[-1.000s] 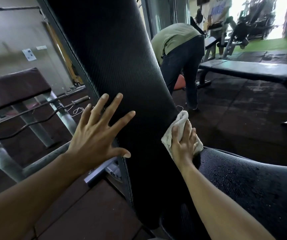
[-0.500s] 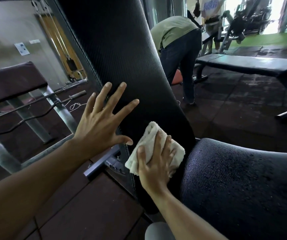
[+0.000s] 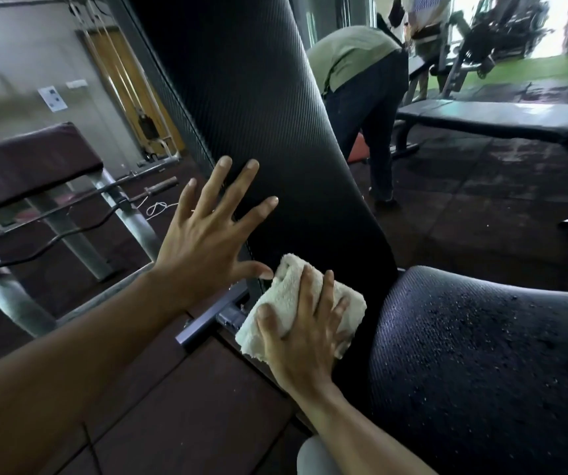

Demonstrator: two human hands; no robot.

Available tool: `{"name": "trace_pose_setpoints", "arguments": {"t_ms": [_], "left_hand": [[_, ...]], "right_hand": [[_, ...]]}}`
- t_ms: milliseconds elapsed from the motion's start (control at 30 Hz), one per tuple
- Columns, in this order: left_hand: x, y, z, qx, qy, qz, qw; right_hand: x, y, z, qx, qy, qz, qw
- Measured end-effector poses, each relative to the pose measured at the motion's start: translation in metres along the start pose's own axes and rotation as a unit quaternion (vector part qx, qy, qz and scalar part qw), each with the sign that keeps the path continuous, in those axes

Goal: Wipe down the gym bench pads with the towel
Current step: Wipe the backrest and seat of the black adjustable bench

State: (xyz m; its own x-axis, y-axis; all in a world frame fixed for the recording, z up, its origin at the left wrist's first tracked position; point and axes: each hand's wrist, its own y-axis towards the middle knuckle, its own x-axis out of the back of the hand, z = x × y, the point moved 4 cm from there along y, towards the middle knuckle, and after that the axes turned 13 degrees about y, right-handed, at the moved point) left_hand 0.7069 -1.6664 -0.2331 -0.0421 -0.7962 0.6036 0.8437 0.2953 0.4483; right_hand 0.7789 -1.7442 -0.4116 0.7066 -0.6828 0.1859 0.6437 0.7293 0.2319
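Towel (image 3: 291, 299) pressed flat on back pad (image 3: 262, 132) by right hand (image 3: 304, 334) — fingers straight. Left hand (image 3: 203, 241) at 10 o'clock — fingers spread, touching pad.

A flat bench (image 3: 502, 123) stands on the dark floor (image 3: 481, 207). Beside it a bent person (image 3: 361, 80). Left, a curl bar (image 3: 80, 228) rests on a rack (image 3: 128, 217).

Left hand (image 3: 203, 241) spread flat, fingers straight; right hand (image 3: 301, 332) flat, palm down.
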Motion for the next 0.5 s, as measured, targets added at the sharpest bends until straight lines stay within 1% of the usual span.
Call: {"name": "trace_pose_setpoints", "arguments": {"t_ms": [100,200,300,333,400,433,500], "left_hand": [[0.001,-0.001,0.0,-0.002,-0.001,0.001,1.0],[0.002,-0.002,0.001,-0.004,-0.003,0.001,1.0],[0.005,-0.002,0.001,-0.011,-0.003,0.005,1.0],[0.005,-0.002,0.001,-0.014,-0.003,0.007,1.0],[0.004,-0.001,0.002,-0.021,0.0,0.007,1.0],[0.004,-0.001,0.003,-0.025,0.003,0.005,1.0],[0.002,-0.002,0.004,-0.03,0.009,0.001,1.0]], "right_hand": [[-0.005,-0.013,-0.007,0.027,-0.005,0.001,1.0],[-0.016,-0.026,-0.017,0.083,-0.059,-0.016,0.995],[-0.02,-0.024,-0.022,0.091,-0.068,-0.034,0.993],[-0.02,-0.024,-0.022,0.092,-0.059,-0.032,0.993],[-0.016,-0.026,-0.022,0.124,-0.027,-0.029,0.992],[-0.013,-0.028,-0.022,0.143,0.0,-0.027,0.989],[-0.003,-0.032,-0.022,0.154,0.07,-0.014,0.985]]}}
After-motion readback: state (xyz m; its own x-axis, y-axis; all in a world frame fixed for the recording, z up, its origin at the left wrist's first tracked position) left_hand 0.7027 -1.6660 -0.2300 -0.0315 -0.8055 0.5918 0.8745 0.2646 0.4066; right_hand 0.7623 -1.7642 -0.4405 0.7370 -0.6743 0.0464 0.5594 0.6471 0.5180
